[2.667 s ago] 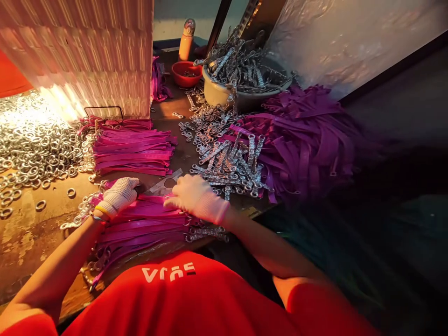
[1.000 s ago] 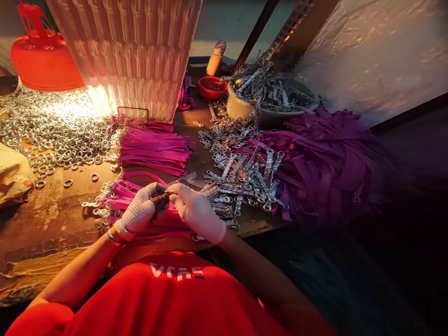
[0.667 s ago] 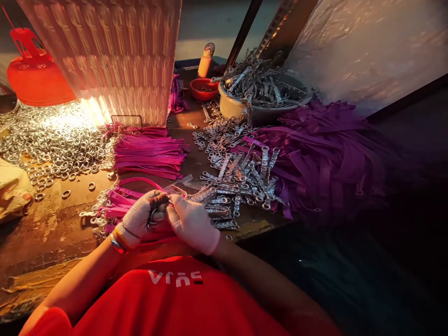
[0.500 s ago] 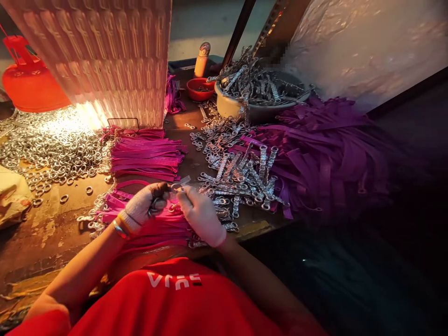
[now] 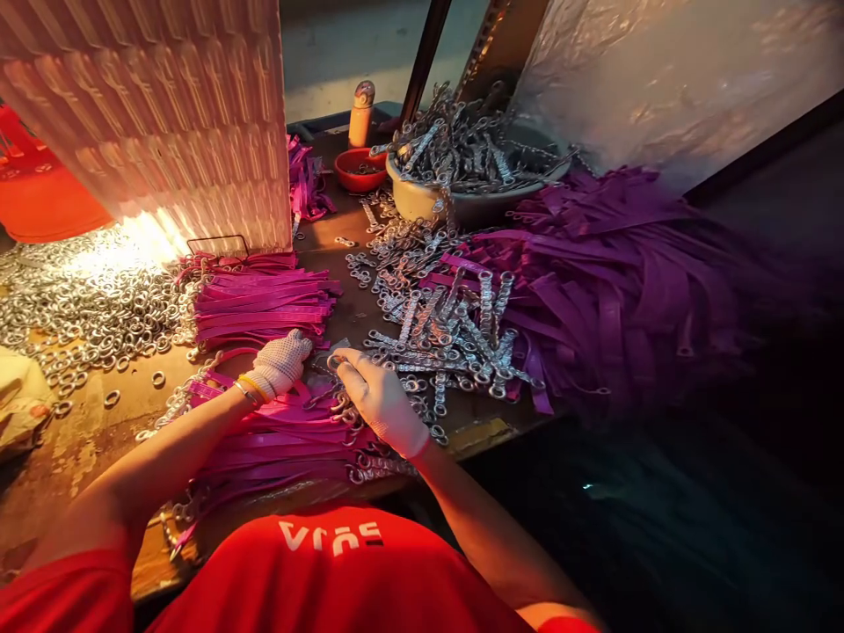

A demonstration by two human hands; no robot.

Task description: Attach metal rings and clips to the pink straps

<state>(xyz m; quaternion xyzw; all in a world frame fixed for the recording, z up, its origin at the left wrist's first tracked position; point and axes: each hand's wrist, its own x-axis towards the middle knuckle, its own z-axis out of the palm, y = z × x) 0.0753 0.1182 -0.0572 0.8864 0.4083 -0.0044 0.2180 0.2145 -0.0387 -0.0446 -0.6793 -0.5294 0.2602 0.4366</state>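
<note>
In the head view my left hand (image 5: 283,362), in a white knitted glove, is turned back-up with its fingers curled over the near stack of magenta straps (image 5: 277,448). What lies in those fingers is hidden. Just to its right my right hand (image 5: 382,400), gloved too, pinches a small metal ring (image 5: 334,360) between thumb and forefinger. Chain ends with rings hang along both sides of the near stack. A second stack of magenta straps (image 5: 264,301) lies behind it. Short chain pieces (image 5: 454,338) with end rings are heaped to the right of my right hand.
Loose metal rings (image 5: 98,299) cover the left of the table, under a red lamp (image 5: 46,189). A ribbed plastic panel (image 5: 217,132) stands behind the straps. Further back are a red bowl (image 5: 360,182), a bottle (image 5: 361,114) and a basin of chains (image 5: 422,195). Purple straps (image 5: 626,264) fill the right.
My left hand has turned palm-down and moved slightly away from my right hand and from the table's near edge. My right hand stays almost in place. The view has shifted a little.
</note>
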